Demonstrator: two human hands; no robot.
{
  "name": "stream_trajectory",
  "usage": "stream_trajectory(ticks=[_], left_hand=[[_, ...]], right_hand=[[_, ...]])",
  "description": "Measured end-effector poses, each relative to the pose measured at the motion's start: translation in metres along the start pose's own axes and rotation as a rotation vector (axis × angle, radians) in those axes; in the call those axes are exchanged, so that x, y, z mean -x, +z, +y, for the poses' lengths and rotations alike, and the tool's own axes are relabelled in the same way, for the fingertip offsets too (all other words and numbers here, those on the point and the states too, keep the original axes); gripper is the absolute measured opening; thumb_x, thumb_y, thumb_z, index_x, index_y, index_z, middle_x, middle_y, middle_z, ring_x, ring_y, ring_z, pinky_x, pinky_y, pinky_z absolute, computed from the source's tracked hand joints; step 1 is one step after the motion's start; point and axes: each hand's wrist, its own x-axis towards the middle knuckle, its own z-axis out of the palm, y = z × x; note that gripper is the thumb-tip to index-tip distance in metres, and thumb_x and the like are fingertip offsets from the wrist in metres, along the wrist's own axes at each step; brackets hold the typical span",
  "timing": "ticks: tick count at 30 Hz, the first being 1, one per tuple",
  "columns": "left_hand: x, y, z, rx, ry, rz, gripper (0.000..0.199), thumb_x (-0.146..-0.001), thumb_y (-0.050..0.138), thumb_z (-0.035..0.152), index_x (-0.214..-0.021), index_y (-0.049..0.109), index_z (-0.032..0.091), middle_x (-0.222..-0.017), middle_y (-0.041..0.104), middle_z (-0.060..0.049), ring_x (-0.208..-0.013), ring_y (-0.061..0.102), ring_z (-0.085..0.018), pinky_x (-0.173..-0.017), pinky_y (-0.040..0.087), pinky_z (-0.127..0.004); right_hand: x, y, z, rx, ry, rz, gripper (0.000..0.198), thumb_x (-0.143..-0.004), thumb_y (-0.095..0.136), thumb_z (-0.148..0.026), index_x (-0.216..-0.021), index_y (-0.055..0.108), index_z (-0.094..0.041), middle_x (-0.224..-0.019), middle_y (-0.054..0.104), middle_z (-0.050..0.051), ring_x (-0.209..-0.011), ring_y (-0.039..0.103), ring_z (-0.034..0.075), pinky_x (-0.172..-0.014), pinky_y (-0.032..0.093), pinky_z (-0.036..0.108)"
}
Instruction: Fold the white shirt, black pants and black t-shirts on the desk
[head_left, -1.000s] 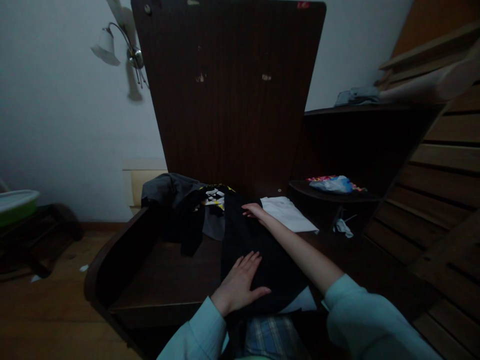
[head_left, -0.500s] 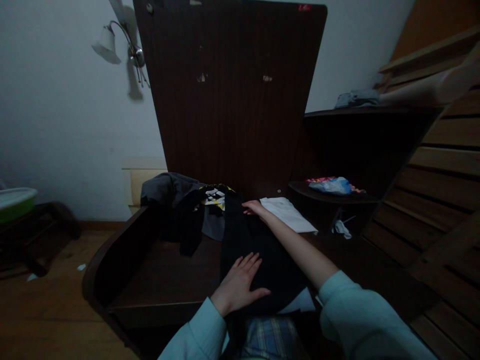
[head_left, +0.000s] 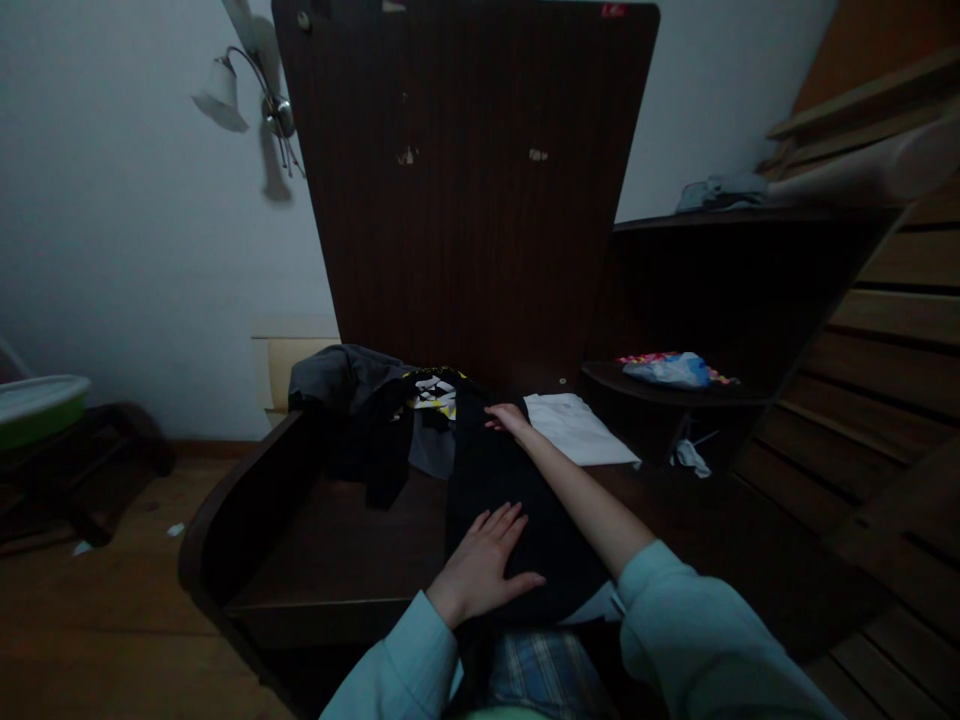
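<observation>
A black garment (head_left: pixel 495 480) lies spread lengthwise over the dark wooden bench; its exact kind is hard to make out. My left hand (head_left: pixel 486 565) rests flat on its near part, fingers spread and thumb out to the right. Farther up, my right hand (head_left: pixel 508 418) touches the garment near its far end, fingers stretched to the left. Beside that hand lies a folded white cloth (head_left: pixel 577 430). A light piece of fabric (head_left: pixel 596 606) shows under the garment's near right edge.
Heaped at the bench's (head_left: pixel 330 560) back left are grey clothing (head_left: pixel 341 378) and a black piece with a yellow-and-white print (head_left: pixel 435 395). A tall dark panel (head_left: pixel 465 200) stands behind. Corner shelves (head_left: pixel 682 398) hold a plastic bag (head_left: pixel 667 370). Wooden slats (head_left: pixel 892 345) rise at right.
The view has shifted slightly, so the scene sits a little farther right. My hands keep nearly the same places on the black garment; my right forearm has drawn slightly inward.
</observation>
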Motion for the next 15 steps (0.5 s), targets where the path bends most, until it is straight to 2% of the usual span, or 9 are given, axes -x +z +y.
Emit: stream_trajectory(ticks=[5, 9, 12, 15], left_hand=[[0.0, 0.001, 0.0, 0.004, -0.009, -0.008, 0.071, -0.078, 0.041, 0.059, -0.135, 0.028, 0.018, -0.144, 0.022, -0.01, -0.132, 0.018, -0.023, -0.107, 0.018, -0.043], [0.0, 0.0, 0.001, 0.002, -0.025, -0.017, 0.072, -0.077, 0.043, 0.058, -0.135, 0.028, 0.017, -0.144, 0.022, -0.01, -0.132, 0.017, -0.022, -0.107, 0.017, -0.043], [0.0, -0.001, 0.002, 0.016, -0.029, -0.007, 0.071, -0.077, 0.044, 0.058, -0.135, 0.028, 0.018, -0.143, 0.023, -0.009, -0.132, 0.018, -0.022, -0.107, 0.017, -0.043], [0.0, -0.001, 0.001, 0.027, -0.029, -0.017, 0.072, -0.077, 0.044, 0.058, -0.134, 0.029, 0.018, -0.143, 0.024, -0.009, -0.132, 0.019, -0.023, -0.107, 0.018, -0.043]], right_hand=[[-0.01, 0.001, 0.007, 0.015, -0.044, 0.054, 0.007, -0.074, 0.056, -0.018, -0.072, 0.059, -0.012, -0.07, 0.065, 0.004, -0.049, 0.061, 0.008, -0.039, 0.038, 0.013], [-0.011, 0.001, 0.016, 0.051, -0.09, 0.061, 0.008, -0.072, 0.056, -0.017, -0.077, 0.06, -0.012, -0.076, 0.065, 0.005, -0.052, 0.061, 0.009, -0.044, 0.042, 0.016], [-0.002, 0.0, 0.028, 0.089, -0.157, 0.106, 0.019, -0.07, 0.056, -0.016, -0.089, 0.06, -0.014, -0.09, 0.063, 0.006, -0.058, 0.062, 0.01, -0.054, 0.047, 0.02], [0.008, -0.001, 0.041, 0.13, -0.248, 0.182, 0.027, -0.07, 0.053, -0.016, -0.097, 0.057, -0.017, -0.111, 0.055, 0.006, -0.069, 0.061, 0.009, -0.071, 0.048, 0.023]])
